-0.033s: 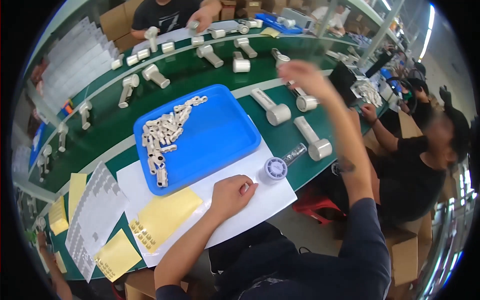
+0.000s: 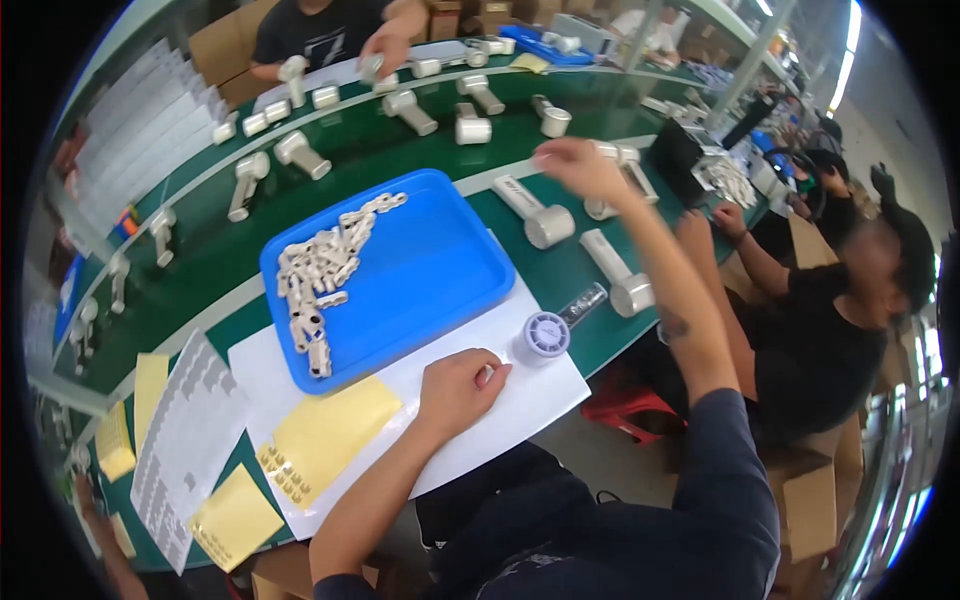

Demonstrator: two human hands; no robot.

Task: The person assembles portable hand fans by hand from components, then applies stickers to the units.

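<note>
Resting on the white sheet (image 2: 520, 400), your left hand (image 2: 455, 390) lies loosely curled, fingers gripping nothing visible. Just beside it, at 2 o'clock, stands a small round white spool (image 2: 541, 337). At 11 o'clock of that hand sits the blue tray (image 2: 430, 270); it contains small white parts (image 2: 318, 275), heaped along its left side, the right half bare. Your right hand (image 2: 578, 168) is raised over the green belt (image 2: 380, 150) at 1 o'clock, blurred; you cannot tell its finger state. White handheld units (image 2: 535, 212) lie near it.
</note>
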